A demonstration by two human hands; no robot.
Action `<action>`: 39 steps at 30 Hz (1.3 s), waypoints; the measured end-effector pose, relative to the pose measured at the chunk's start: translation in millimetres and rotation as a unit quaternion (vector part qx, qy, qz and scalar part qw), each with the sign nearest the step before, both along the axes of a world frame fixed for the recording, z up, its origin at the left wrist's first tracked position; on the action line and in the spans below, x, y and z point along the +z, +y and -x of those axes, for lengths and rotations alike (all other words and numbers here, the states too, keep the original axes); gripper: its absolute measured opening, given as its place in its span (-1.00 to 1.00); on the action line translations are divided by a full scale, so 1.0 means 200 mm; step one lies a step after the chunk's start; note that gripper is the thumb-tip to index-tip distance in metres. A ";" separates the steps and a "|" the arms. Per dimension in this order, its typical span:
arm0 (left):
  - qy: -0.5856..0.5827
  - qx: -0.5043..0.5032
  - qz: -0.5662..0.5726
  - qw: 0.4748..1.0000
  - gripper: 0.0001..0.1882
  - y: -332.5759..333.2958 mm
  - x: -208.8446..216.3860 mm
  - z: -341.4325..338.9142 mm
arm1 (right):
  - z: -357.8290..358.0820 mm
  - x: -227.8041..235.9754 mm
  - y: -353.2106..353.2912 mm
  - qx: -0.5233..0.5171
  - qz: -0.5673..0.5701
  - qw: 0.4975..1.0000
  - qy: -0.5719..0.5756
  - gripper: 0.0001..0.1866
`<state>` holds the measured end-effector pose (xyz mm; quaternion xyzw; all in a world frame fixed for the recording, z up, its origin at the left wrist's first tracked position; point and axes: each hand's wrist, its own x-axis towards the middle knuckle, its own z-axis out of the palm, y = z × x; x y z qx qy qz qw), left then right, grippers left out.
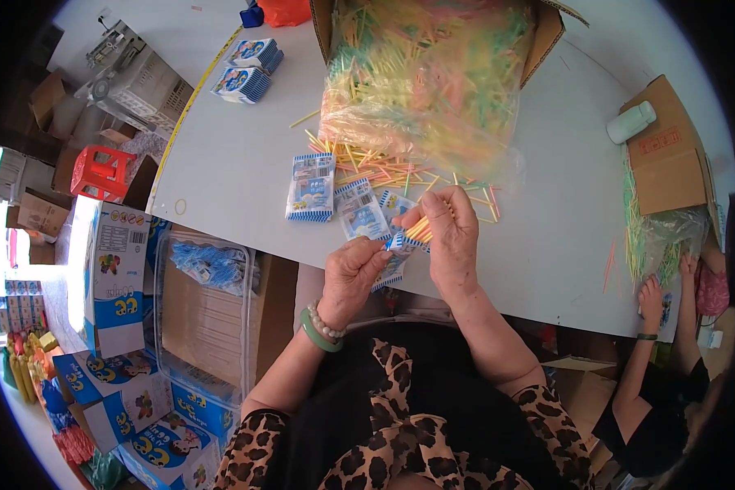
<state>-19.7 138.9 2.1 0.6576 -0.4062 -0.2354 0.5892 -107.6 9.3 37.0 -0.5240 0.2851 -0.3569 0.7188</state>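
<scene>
— What is the biggest thing here?

— The long white work table (245, 147), with a yellow strip along its left edge. Around it the room is crowded: brown cartons on the floor at the left, a red plastic stool (100, 173), and printed blue and white boxes (110, 269) stacked near the person's left side.

— And on the table?

— At the far side stands an open brown cardboard box (547, 33) with a big clear plastic bag (425, 82) full of thin coloured sticks, yellow, green and pink. Loose sticks (400, 173) are spilled before it. I count three small blue and white packets (311, 187) lying flat near the hands, and two stacks of the same packets (245, 69) farther to the left.

— The hands?

— The left hand (349, 276) is closed on one small blue and white packet (395, 249), just above the near table edge. The right hand (452, 237) pinches a little bundle of yellow and orange sticks (419, 229) at the mouth of this packet.

— Somebody else?

— Yes, another person's hand (651, 292) rests at the right table corner, beside a second bag of sticks (657, 237).
</scene>
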 end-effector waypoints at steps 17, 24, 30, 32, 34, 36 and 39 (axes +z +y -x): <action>0.120 0.051 0.062 0.990 -0.80 -0.05 -0.04 0.00 | 0.07 0.01 -0.03 0.264 0.268 0.916 0.136 -0.63; 0.187 -0.023 0.105 0.977 -0.76 -0.04 0.00 -0.02 | 0.17 -0.04 -0.05 0.250 0.050 0.953 0.164 -0.62; 0.219 0.048 0.028 0.974 -0.71 -0.05 -0.04 -0.08 | 0.04 -0.11 -0.07 0.133 0.243 0.937 0.215 -0.92; 0.258 -0.001 0.047 0.965 -0.67 -0.05 -0.05 -0.14 | -0.01 -0.15 -0.06 0.104 0.278 0.932 0.208 -0.94; 0.250 -0.021 0.050 0.967 -0.67 -0.08 0.02 -0.14 | -0.03 -0.17 -0.08 0.068 0.298 0.927 0.217 -0.93; 0.184 -0.045 0.013 0.982 -0.68 -0.11 0.05 -0.13 | -0.03 -0.18 -0.08 0.069 0.388 0.895 0.210 -0.92; 0.210 0.014 0.056 0.976 -0.76 -0.15 0.03 -0.13 | -0.03 -0.16 -0.05 0.059 0.393 0.901 0.175 -0.87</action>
